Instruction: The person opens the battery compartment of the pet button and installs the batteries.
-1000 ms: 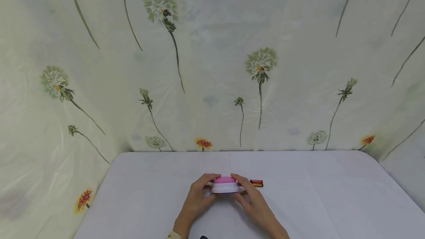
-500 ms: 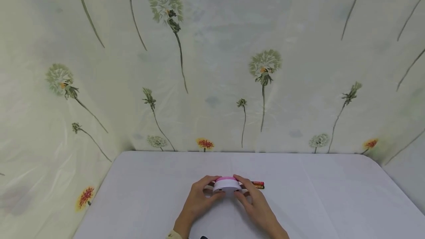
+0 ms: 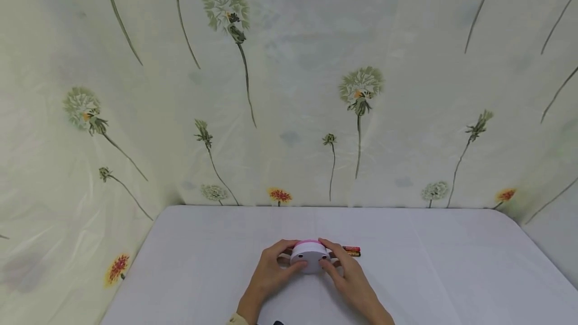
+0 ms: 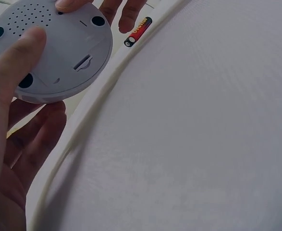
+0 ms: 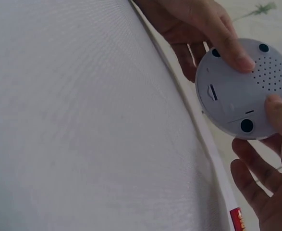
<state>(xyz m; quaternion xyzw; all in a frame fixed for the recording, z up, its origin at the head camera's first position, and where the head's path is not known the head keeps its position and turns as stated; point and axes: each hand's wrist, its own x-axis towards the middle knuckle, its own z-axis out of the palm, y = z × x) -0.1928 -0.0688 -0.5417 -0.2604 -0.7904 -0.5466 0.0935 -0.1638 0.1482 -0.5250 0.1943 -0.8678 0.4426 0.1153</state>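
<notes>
Both hands hold a round white buzzer with a pink top (image 3: 311, 261), its underside tilted toward the head camera. My left hand (image 3: 270, 271) grips its left side, the thumb pressing the underside beside the speaker holes in the left wrist view. On the other side, my right hand (image 3: 349, 279) grips the edge with its thumb on the underside too. That underside (image 5: 229, 86) has dark round feet and a battery cover with a slotted latch. Only a strip of the pink top shows. Two red-and-black batteries (image 3: 351, 251) lie just beyond the right hand's fingers.
A white cloth covers the table (image 3: 429, 265). Behind it hangs a pale sheet (image 3: 289, 89) printed with dandelions, which also runs along the left side. A small black object (image 3: 278, 322) pokes in at the bottom edge.
The hands have tipped the buzzer so its pink top turns away and its underside faces the head camera. Both hands keep their hold; the batteries still lie on the table.
</notes>
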